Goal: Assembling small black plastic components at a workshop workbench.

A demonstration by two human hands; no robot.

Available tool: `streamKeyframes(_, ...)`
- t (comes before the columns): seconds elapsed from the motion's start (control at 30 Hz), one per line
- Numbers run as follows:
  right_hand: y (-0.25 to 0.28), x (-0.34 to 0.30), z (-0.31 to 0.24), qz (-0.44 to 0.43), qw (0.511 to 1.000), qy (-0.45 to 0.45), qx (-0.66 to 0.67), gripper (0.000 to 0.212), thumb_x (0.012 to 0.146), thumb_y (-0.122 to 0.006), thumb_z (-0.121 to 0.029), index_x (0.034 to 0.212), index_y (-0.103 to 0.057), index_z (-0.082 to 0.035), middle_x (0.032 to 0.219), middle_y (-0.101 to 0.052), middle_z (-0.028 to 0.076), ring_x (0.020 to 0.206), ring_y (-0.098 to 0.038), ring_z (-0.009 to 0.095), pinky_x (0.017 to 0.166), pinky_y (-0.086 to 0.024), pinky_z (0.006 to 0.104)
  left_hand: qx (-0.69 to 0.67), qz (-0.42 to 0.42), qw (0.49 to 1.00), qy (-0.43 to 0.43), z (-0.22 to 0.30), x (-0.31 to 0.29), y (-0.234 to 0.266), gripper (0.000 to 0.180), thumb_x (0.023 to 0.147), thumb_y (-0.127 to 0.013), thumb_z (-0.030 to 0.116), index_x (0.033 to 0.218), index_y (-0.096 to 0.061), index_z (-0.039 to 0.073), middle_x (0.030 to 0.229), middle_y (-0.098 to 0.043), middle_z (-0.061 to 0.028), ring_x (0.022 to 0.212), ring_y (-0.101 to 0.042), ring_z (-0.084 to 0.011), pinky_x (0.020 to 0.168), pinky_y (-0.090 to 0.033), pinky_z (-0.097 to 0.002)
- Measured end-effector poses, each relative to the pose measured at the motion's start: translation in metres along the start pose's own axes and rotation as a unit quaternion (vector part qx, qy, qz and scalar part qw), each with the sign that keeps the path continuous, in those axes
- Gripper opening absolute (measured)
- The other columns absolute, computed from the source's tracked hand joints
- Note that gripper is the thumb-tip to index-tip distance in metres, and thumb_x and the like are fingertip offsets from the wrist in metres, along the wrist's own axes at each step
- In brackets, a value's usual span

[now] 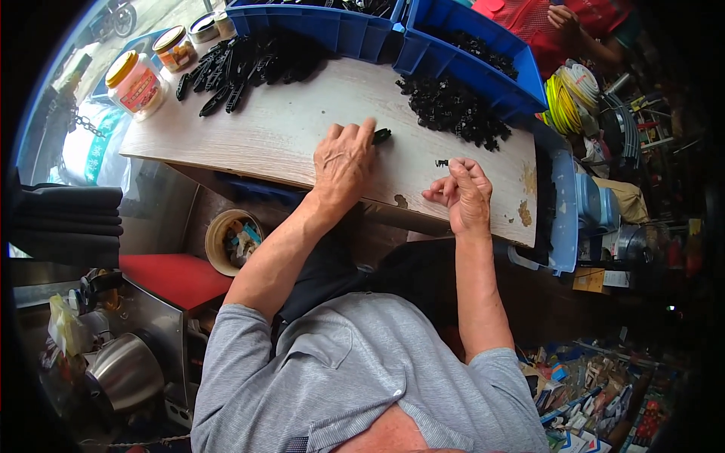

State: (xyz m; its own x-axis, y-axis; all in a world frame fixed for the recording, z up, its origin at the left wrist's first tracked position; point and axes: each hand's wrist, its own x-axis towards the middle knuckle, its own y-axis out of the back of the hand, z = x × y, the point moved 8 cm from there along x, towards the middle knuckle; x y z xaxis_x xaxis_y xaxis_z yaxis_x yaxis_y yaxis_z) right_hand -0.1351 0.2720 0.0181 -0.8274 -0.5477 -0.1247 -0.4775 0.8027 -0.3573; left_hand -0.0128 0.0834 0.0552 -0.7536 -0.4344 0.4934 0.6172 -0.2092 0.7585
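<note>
My left hand (343,162) is closed over a black plastic part on the tabletop. Only the end of this black plastic part (382,137) sticks out beside the index finger; the rest is hidden under the hand. To its right, my right hand (470,195) pinches a small black plastic clip (442,163) between thumb and index finger, just above the table. Long black plastic parts (226,72) lie heaped at the far left of the table. A pile of small black pieces (453,109) spreads over the far right.
Two blue bins (310,32) (529,75) holding black parts stand along the back of the wooden table (264,140). Jars (137,84) stand at the left corner. Below is a waste bucket (214,245). Another person's hand (563,19) shows beyond the right bin.
</note>
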Motion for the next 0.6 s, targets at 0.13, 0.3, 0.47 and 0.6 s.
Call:
streamKeyframes(0.13, -0.002, 0.001, -0.002, -0.003, 1.0, 0.011, 0.019, 0.019, 0.091, -0.069, -0.02, 0.102, -0.059, -0.009, 0.058, -0.054, 0.003, 0.062, -0.066, 0.02, 0.063, -0.062, 0.046, 0.014, 0.089, 0.995, -0.033, -0.001, -0.004, 0.011, 0.031, 0.081, -0.07, 0.01, 0.111, -0.06, 0.007, 0.097, -0.066, -0.0103, 0.094, -0.06, -0.0354, 0.078, -0.049, -0.0401)
streamKeyframes(0.3, -0.011, 0.002, 0.001, -0.021, 0.998, 0.017, 0.061, 0.016, 0.091, -0.069, -0.018, 0.102, -0.061, -0.01, 0.06, -0.056, 0.003, 0.063, -0.066, 0.022, 0.066, -0.061, 0.0476, -0.331, -0.014, 0.941, 0.062, 0.012, -0.009, -0.017, 0.024, 0.084, -0.069, 0.007, 0.107, -0.064, 0.004, 0.09, -0.067, -0.0087, 0.08, -0.063, -0.023, 0.07, -0.05, -0.031)
streamKeyframes(0.47, -0.019, -0.002, 0.0, -0.079, 0.994, 0.006, 0.07, 0.015, 0.09, -0.072, -0.015, 0.101, -0.064, -0.011, 0.075, -0.065, 0.001, 0.068, -0.065, 0.015, 0.068, -0.056, 0.028, -0.587, -0.123, 0.779, 0.184, 0.037, -0.016, -0.048, 0.025, 0.088, -0.071, 0.012, 0.11, -0.066, 0.0, 0.086, -0.067, -0.002, 0.07, -0.059, -0.0057, 0.058, -0.049, -0.0218)
streamKeyframes(0.6, -0.017, 0.001, 0.004, -0.063, 0.995, 0.008, 0.072, 0.014, 0.089, -0.073, -0.013, 0.101, -0.066, -0.011, 0.085, -0.067, -0.001, 0.074, -0.065, 0.012, 0.071, -0.055, 0.0241, -0.609, -0.139, 0.761, 0.173, 0.047, -0.014, -0.053, 0.027, 0.088, -0.072, 0.012, 0.111, -0.066, -0.001, 0.087, -0.068, -0.0031, 0.073, -0.06, -0.006, 0.061, -0.051, -0.0216)
